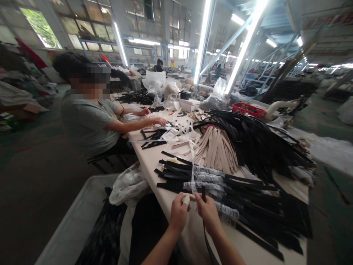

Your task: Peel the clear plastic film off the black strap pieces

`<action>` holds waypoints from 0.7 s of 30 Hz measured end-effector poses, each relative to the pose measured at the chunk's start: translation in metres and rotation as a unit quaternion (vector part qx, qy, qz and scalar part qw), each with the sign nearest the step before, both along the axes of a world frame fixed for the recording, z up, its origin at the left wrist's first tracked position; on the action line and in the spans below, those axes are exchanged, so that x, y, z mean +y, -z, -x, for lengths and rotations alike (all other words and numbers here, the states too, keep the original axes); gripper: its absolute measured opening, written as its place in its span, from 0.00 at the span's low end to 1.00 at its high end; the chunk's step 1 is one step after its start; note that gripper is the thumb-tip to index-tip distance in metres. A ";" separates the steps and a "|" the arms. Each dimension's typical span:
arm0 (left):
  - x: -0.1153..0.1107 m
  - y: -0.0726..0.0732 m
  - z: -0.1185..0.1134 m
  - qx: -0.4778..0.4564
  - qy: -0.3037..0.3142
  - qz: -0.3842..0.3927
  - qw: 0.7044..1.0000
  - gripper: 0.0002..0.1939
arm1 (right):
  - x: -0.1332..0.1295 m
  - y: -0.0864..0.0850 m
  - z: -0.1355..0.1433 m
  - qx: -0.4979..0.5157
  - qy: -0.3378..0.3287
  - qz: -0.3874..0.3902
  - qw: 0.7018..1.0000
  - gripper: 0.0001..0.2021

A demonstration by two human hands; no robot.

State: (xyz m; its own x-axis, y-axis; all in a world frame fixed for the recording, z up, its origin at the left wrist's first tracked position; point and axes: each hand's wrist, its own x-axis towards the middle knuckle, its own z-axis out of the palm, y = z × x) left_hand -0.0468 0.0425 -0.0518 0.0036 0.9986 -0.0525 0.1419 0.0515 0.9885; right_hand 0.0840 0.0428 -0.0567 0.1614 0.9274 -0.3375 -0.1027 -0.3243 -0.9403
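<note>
1. Head view: the left hand (pixel 178 213), fingers closed on a pale piece (pixel 186 200), just above the near edge of the table (pixel 149 162).
2. The right hand (pixel 207 212), just beside it, fingers closed around a black strap (pixel 204 193), whose lower length hangs along the forearm.
3. Film-wrapped black bundles (pixel 204 178), lying beyond the hands.
4. Beige straps (pixel 217 147), fanned out farther back.
</note>
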 end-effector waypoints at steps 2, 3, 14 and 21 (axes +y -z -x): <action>0.013 0.005 0.000 -0.003 -0.039 0.050 0.998 0.13 | -0.001 -0.002 -0.003 -0.074 0.004 -0.040 0.996 0.24; 0.020 0.006 -0.001 0.004 -0.047 0.064 0.997 0.14 | -0.002 -0.004 -0.003 -0.120 -0.001 -0.061 0.991 0.23; 0.068 0.008 -0.015 -0.004 0.000 0.127 0.992 0.11 | -0.020 -0.013 -0.006 -0.318 -0.046 -0.128 0.938 0.18; 0.070 0.017 -0.018 -0.071 -0.038 0.133 0.988 0.05 | -0.026 0.002 -0.009 -0.131 -0.010 -0.033 0.991 0.24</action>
State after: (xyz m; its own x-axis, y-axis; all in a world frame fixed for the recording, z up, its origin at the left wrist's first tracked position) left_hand -0.0287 0.1126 -0.0687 -0.0456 0.9471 -0.3175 -0.0115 0.3173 0.9482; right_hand 0.0932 0.0167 -0.0584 0.2163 0.9501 -0.2249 0.1528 -0.2605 -0.9533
